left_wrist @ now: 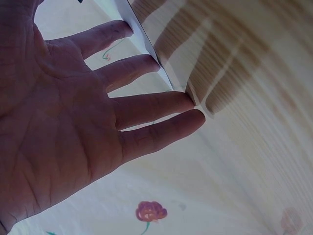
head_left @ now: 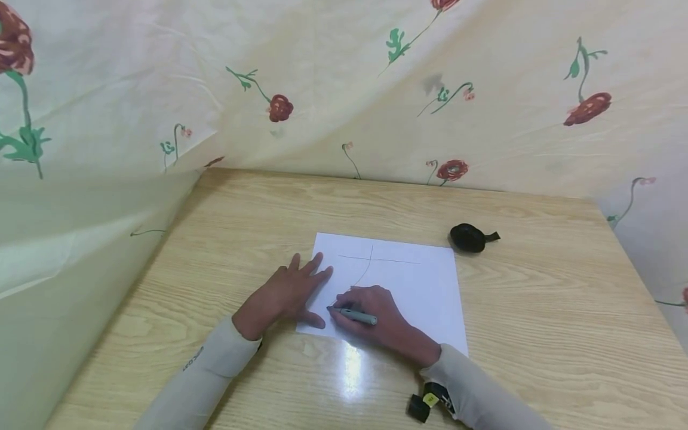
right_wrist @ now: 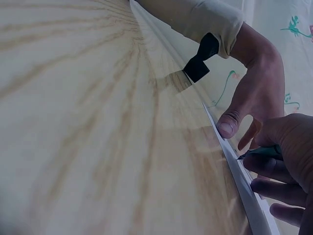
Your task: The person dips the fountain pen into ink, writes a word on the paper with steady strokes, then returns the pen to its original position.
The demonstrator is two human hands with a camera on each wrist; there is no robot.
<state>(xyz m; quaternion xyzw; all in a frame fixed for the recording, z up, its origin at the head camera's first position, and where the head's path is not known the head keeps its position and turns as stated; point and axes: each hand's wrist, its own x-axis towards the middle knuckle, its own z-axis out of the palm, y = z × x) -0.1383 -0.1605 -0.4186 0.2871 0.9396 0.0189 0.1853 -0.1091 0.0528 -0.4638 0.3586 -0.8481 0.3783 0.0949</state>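
Observation:
A white sheet of paper [head_left: 424, 298] lies on the wooden table, bearing a long horizontal line crossed by one that curves down to the left. My right hand [head_left: 378, 313] pinches a grey-green pen [head_left: 357, 316], its tip at the paper's lower left part. In the right wrist view the pen [right_wrist: 266, 152] shows between thumb and fingers. My left hand [head_left: 292, 292] rests at the paper's left edge with fingers spread; in the left wrist view its straight fingers [left_wrist: 151, 105] touch the edge of the sheet.
A round black object with a short tab [head_left: 469, 238] lies beyond the paper's top right corner. A black strapped device with a yellow label [head_left: 431, 399] sits at the right wrist. Flower-patterned cloth [head_left: 322, 89] hangs behind the wooden table [head_left: 548, 286] and along its left side.

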